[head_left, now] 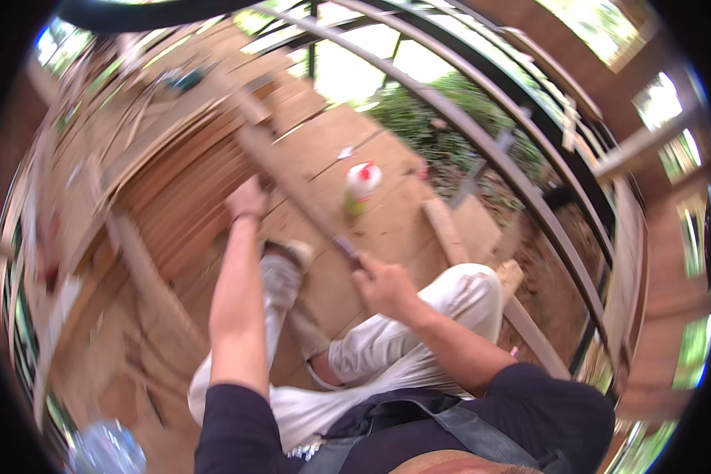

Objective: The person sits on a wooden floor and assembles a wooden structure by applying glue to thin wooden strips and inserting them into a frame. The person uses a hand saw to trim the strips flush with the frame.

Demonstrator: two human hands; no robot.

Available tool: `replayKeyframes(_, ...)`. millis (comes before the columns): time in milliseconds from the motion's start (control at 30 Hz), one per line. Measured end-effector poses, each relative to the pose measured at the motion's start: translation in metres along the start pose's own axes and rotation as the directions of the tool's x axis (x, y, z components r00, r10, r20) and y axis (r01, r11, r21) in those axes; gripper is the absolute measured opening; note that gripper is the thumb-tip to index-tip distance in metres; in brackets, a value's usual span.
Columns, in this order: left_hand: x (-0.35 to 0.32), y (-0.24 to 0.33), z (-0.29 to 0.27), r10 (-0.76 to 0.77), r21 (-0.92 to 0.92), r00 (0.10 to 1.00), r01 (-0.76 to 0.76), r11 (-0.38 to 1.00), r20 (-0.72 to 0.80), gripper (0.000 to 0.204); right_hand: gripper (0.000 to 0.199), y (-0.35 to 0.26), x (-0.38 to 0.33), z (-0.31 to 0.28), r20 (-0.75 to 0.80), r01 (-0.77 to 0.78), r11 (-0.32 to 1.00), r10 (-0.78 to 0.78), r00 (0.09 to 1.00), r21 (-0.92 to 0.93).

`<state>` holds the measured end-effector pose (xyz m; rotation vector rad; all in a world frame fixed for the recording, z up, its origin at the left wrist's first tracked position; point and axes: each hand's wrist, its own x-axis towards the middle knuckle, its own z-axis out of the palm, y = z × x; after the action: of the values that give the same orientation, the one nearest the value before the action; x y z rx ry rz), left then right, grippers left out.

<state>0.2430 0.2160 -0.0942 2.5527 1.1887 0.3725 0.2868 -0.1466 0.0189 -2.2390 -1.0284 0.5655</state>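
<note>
A long, narrow wooden strip (292,183) runs slantwise from near my lap up toward the far left. My right hand (385,289) is closed round its near end, where a darker stretch shows just ahead of the fingers. My left hand (247,199) is closed like a fist beside the stack of brown boards (186,193), left of the strip. Blur hides what its fingers hold. On the planks right of the strip stands a bottle (362,186) with a white and red top and a yellow-green lower part.
I sit with bent legs on a plank floor (324,146). Curved metal rails (482,134) edge it on the right, with plants (442,118) beyond. A clear plastic bottle (107,449) is at lower left. Loose wood pieces (150,276) lie left; an offcut (444,229) lies right.
</note>
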Motion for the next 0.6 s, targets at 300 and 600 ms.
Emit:
replayKeyframes(300, 0.005, -0.023, -0.002, -0.177, 0.016, 0.977, 0.176, 0.984, 0.122, 0.049, 0.041, -0.028, 0.016, -0.003, 0.112, -0.075, 0.997, 0.073, 0.991, 0.015)
replayKeyframes(600, 0.014, -0.006, 0.0, -0.156, -0.025, 0.979, 0.16, 0.987, 0.129, 0.046, 0.029, -0.005, 0.041, 0.024, -0.03, 0.157, 0.987, -0.156, 0.987, 0.037)
